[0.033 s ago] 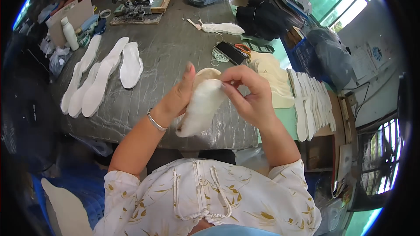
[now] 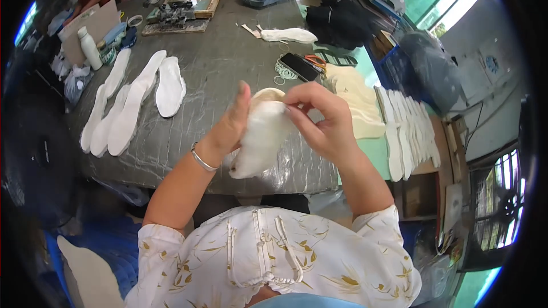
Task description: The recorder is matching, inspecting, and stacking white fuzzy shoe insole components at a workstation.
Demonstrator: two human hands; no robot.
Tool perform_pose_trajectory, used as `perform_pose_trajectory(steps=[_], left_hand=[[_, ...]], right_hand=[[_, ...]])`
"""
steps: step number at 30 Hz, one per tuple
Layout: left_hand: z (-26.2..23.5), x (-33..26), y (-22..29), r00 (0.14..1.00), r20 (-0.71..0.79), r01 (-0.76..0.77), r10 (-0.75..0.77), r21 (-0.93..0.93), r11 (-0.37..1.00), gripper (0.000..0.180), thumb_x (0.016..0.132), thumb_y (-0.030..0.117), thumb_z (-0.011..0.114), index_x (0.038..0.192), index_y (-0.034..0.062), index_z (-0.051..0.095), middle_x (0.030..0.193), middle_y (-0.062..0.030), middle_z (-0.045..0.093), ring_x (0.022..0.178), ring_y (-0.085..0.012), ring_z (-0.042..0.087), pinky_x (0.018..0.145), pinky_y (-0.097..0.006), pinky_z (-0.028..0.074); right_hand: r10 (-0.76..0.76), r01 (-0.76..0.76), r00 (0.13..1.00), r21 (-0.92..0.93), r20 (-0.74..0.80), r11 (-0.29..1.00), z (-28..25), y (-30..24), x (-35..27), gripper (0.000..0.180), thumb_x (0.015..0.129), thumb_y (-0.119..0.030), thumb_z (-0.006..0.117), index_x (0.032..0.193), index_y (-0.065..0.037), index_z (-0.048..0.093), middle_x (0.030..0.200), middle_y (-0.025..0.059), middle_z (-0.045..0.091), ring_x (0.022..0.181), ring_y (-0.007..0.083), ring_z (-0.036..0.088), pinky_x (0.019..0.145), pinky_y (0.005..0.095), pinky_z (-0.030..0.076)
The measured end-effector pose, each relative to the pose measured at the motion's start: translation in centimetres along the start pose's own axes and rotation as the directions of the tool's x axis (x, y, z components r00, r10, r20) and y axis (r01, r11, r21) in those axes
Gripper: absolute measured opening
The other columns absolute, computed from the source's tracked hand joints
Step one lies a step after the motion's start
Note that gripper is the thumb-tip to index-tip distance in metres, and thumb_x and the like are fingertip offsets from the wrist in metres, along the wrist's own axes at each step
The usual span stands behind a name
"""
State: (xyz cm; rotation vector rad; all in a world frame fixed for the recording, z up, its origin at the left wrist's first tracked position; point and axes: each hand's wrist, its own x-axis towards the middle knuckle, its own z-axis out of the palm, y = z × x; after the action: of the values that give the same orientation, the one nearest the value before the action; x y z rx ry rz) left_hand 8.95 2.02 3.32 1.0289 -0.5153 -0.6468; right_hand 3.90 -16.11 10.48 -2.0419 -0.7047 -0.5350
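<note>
A fluffy white insole point(image 2: 262, 142) is held up in front of me above the table's near edge, bent so that its cream-coloured backing point(image 2: 267, 94) shows at the top. My left hand point(image 2: 229, 122) grips it from the left side, thumb pointing up and the other fingers mostly hidden behind it. At the insole's upper right edge, the thumb and forefinger of my right hand point(image 2: 322, 115) pinch together. Whether a thread or something else small is between those fingertips, I cannot make out.
White insoles point(image 2: 134, 100) lie at the left of the dark table point(image 2: 222, 45). On the right are cream foam pieces point(image 2: 357, 100) and a row of insoles point(image 2: 402, 131). Beyond my hands lie a phone point(image 2: 301, 67), orange-handled scissors point(image 2: 315, 61) and another fluffy insole point(image 2: 289, 35). Two people work opposite.
</note>
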Motion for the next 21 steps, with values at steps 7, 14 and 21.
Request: perform_pose_trajectory(steps=[7,14,21], left_hand=[[-0.4,-0.6,-0.2,0.997,-0.053,-0.046,0.051,0.097,0.994,0.100,0.085,0.084,0.018,0.131,0.0024,0.051,0.117,-0.0093,0.064,0.105,-0.0170,0.064,0.088,-0.032,0.053],[-0.7,-0.4,1.0,0.974,0.009,-0.212,0.224,0.366,0.906,0.092,0.082,0.070,0.062,0.138,-0.0004,0.043,0.125,-0.0085,0.058,0.113,-0.0168,0.058,0.095,-0.030,0.048],[1.2,-1.5,3.4,0.974,-0.104,-0.109,0.201,0.566,0.817,0.076,0.079,0.003,0.075,0.144,0.0017,0.036,0.122,-0.0116,0.058,0.111,-0.0186,0.059,0.094,-0.031,0.048]], right_hand=[[-0.008,0.009,1.000,0.023,-0.030,1.000,0.3,0.8,0.4,0.010,0.082,-0.002,0.070,0.092,-0.002,0.067,0.087,0.0099,0.066,0.072,0.0208,0.068,0.063,0.0297,0.055],[-0.049,0.048,0.998,-0.034,-0.050,0.998,0.2,1.7,0.4,0.010,0.084,-0.003,0.070,0.093,-0.004,0.067,0.087,0.0069,0.067,0.072,0.0160,0.067,0.056,0.0269,0.052],[-0.063,0.059,0.997,-0.065,-0.052,0.996,0.0,2.8,-0.6,0.010,0.081,-0.001,0.071,0.091,-0.002,0.068,0.088,0.0084,0.067,0.073,0.0204,0.068,0.063,0.0296,0.055]])
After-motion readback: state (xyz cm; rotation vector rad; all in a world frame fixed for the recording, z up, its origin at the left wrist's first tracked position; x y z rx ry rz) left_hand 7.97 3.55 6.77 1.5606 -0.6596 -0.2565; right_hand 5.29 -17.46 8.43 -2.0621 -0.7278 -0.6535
